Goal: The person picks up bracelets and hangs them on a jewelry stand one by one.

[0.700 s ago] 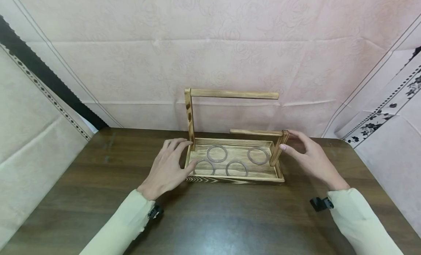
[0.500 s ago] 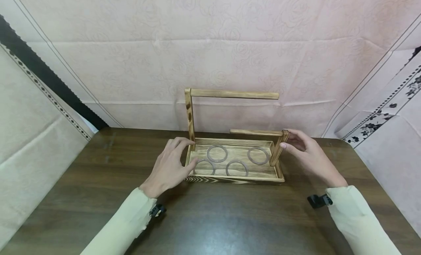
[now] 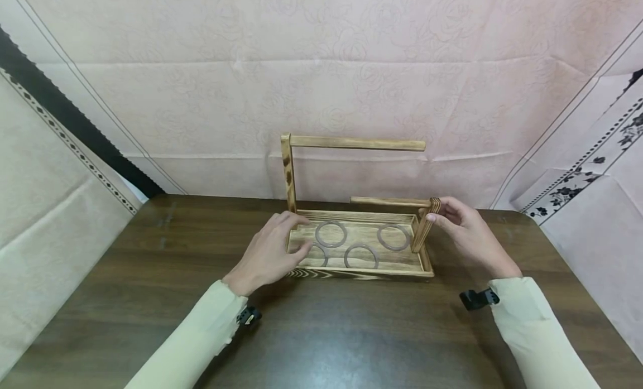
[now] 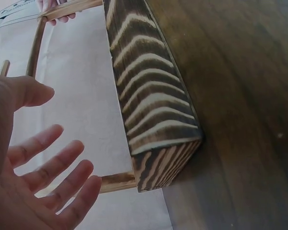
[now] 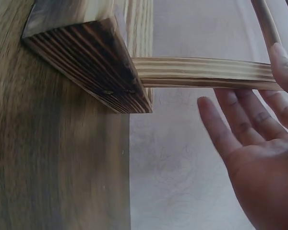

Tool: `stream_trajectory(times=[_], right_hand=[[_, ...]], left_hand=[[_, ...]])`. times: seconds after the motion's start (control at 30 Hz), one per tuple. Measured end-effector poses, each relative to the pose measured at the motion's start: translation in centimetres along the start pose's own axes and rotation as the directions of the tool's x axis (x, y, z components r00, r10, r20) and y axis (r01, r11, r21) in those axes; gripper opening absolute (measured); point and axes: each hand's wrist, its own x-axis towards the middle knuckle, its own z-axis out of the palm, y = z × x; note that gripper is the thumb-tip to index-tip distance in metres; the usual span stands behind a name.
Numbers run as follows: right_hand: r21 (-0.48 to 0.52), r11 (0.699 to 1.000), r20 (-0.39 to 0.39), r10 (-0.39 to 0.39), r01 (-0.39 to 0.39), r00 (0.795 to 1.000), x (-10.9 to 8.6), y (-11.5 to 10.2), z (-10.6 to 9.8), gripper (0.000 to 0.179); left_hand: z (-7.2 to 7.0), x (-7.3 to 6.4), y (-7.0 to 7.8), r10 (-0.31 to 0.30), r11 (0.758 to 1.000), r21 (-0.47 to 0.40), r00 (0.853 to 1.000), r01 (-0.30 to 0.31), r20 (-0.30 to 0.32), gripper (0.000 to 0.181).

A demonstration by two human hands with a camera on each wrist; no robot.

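A shallow wooden tray (image 3: pixel 361 274) with dark scorched grain stands on the table. Several grey rings (image 3: pixel 331 246) lie flat on its floor. From its left end rises a tall wooden post (image 3: pixel 288 179) bearing a long rod (image 3: pixel 356 143). At the right end a shorter-looking post (image 3: pixel 423 233) carries a rod (image 3: pixel 392 201) pointing left. My right hand (image 3: pixel 469 235) holds the upper part of this post, thumb on one side and fingers on the other. My left hand (image 3: pixel 273 252) hovers by the tray's left end, fingers spread and bent loosely, holding nothing; it covers part of one ring.
The brown wooden table (image 3: pixel 321 333) extends in front of the tray and to both sides. Close behind the tray hangs a pale pink patterned cloth (image 3: pixel 351 87). White cloth with black trim (image 3: pixel 75 110) is at the left.
My left hand has shifted right, away from the left post and further over the tray's left end. My right hand stays at the right post, its wrist drawn slightly left.
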Motion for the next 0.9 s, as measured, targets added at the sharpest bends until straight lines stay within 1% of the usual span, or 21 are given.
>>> stream_trajectory(times=[0.13, 0.23, 0.33, 0.5, 0.67, 0.8, 0.9], right_hand=[[0.029, 0.999, -0.011, 0.015, -0.015, 1.000, 0.2, 0.2, 0.1, 0.025], [0.018, 1.000, -0.024, 0.023, -0.022, 0.999, 0.3, 0.4, 0.2, 0.026], [0.011, 1.000, -0.039, 0.016, -0.015, 0.999, 0.4, 0.6, 0.2, 0.026], [-0.009, 1.000, -0.049, -0.004, 0.004, 0.999, 0.6, 0.7, 0.2, 0.023], [-0.052, 0.998, -0.034, 0.033, -0.035, 0.999, 0.6, 0.2, -0.1, 0.023], [-0.055, 0.997, -0.022, 0.059, -0.060, 0.998, 0.5, 0.2, -0.2, 0.024], [-0.050, 0.997, -0.023, 0.058, -0.059, 0.998, 0.4, 0.4, -0.1, 0.024]], left_hand=[[0.2, 0.4, 0.2, 0.029, 1.000, 0.001, 0.999, -0.030, 0.023, 0.037], [0.3, 0.7, 0.4, 0.059, 0.998, 0.014, 0.998, -0.060, 0.022, 0.039], [0.3, 1.0, 0.6, 0.076, 0.997, 0.021, 0.997, -0.076, 0.030, 0.040], [0.4, 1.4, 0.8, 0.079, 0.996, 0.038, 0.995, -0.082, 0.064, 0.041], [0.6, 1.8, 0.8, 0.088, 0.995, 0.042, 0.993, -0.092, 0.079, 0.043], [0.7, 2.1, 0.8, 0.090, 0.995, 0.040, 0.991, -0.095, 0.101, 0.045], [0.9, 2.3, 0.7, 0.100, 0.994, 0.037, 0.988, -0.104, 0.114, 0.046]])
